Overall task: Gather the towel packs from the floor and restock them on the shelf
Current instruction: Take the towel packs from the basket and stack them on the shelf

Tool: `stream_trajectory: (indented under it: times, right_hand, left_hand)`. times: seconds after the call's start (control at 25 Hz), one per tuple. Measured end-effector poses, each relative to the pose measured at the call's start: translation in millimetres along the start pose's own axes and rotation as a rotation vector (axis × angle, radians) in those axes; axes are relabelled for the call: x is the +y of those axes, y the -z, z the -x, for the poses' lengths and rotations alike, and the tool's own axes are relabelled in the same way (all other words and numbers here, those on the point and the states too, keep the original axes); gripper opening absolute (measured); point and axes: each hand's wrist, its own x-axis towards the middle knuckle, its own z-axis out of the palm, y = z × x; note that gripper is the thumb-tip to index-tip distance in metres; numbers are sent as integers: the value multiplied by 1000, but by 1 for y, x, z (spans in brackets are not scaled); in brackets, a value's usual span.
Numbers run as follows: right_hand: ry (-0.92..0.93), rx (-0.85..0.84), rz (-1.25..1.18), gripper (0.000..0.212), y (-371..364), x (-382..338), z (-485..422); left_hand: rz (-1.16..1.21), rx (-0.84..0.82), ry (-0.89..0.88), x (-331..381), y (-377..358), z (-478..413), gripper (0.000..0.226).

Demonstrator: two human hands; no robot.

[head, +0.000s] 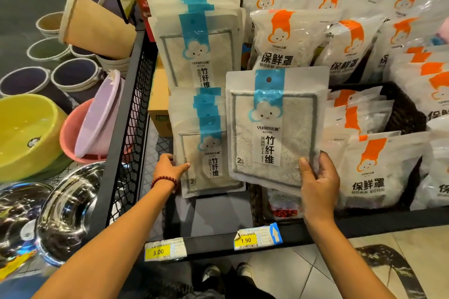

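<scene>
Store aisle, black metal shelf with a tiled floor below. Two stacks of blue-banded towel packs stand on the shelf, an upper stack behind and a lower stack in front. One loose towel pack is held upright just right of the lower stack, and its left edge overlaps that stack's front pack. Orange-banded bags fill the right side, too many and too overlapped to count. Some sit in one dark wicker basket. Two price tags are on the shelf lip, one reading 3.00 and one reading 1.90.

Left hand grips the lower stack at its left edge, thumb across the front and fingers curled out of sight behind. A red bead bracelet is on that wrist. Right hand holds the loose pack by its lower right corner, thumb flat on the front and fingers behind.

Both forearms reach up and forward from the bottom of the frame, bare, wrists roughly level. Left of the shelf are one yellow basin and two steel bowls.
</scene>
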Motion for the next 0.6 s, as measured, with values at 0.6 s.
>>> stream_trajectory:
  times: [0.6]
  right_hand:
    - [-249, -389, 223, 8, -135, 51, 36]
  left_hand:
    - [-774, 359, -410, -71, 103, 73, 68]
